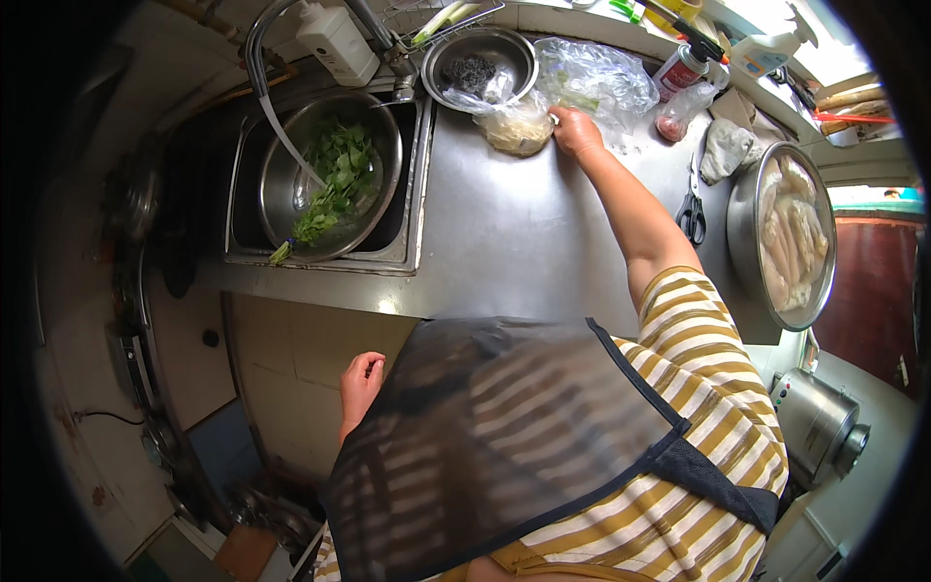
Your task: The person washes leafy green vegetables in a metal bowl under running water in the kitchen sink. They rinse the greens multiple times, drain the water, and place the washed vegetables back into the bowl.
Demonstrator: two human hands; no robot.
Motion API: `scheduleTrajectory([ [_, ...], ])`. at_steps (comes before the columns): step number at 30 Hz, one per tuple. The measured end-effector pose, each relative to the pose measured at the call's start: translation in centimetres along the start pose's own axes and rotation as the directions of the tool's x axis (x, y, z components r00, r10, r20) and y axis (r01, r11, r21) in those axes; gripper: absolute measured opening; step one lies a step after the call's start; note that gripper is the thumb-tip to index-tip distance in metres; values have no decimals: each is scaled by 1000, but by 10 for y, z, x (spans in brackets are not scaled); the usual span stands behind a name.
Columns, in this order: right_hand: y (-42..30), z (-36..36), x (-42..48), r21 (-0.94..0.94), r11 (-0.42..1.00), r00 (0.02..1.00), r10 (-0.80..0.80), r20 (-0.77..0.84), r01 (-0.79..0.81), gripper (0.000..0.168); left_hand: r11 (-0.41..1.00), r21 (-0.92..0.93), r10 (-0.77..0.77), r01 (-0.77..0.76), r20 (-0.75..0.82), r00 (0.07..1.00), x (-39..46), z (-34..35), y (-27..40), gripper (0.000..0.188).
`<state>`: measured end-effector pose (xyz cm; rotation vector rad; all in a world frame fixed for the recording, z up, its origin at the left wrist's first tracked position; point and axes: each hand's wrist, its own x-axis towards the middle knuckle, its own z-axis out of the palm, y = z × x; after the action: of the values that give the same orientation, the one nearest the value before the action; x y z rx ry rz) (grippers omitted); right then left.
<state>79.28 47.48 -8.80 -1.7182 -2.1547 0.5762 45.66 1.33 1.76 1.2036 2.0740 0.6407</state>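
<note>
My right hand (576,131) reaches to the back of the steel counter, its fingertips at the edge of a clear plastic bag of pale food (518,131); whether they grip it cannot be told. Right behind the hand lies a crumpled clear plastic bag (600,76) with something green inside. A steel bowl (529,54) with a dark clump in it touches the pale bag's left side. My left hand (362,382) hangs low beside the dark apron (465,451), near no object, its fingers curled. In the sink, a big steel basin (396,156) holds a bunch of leafy greens (342,167).
Water runs from the faucet (254,44) into the basin. Black-handled scissors (693,211) lie on the right of the counter (494,225), near a large steel bowl (742,218) of pale meat pieces. A white jug (338,47), torch canister (680,71) and spray bottle (767,52) stand behind.
</note>
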Motion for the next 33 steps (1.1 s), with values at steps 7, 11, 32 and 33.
scheduleTrajectory([
  [7, -16, 5, -9, -33, 970, 970, 240, -29, -241, 18, 999, -44, 26, -25, 18, 1000, -6, 2, -8, 8],
  [11, 10, -4, -47, 66, 953, 949, 300, -98, -295, 17, 996, -7, 88, -88, 95, 992, 15, -5, -1, 9],
  [32, 58, -138, 4, 799, 546, 701, 672, -239, -251, 15, 962, -64, 268, -265, 43, 963, 62, -8, -47, 8],
  [33, 74, -136, 17, 738, 615, 686, 664, -296, -277, 14, 971, -75, 230, -227, 45, 972, 61, -8, -51, 8],
])
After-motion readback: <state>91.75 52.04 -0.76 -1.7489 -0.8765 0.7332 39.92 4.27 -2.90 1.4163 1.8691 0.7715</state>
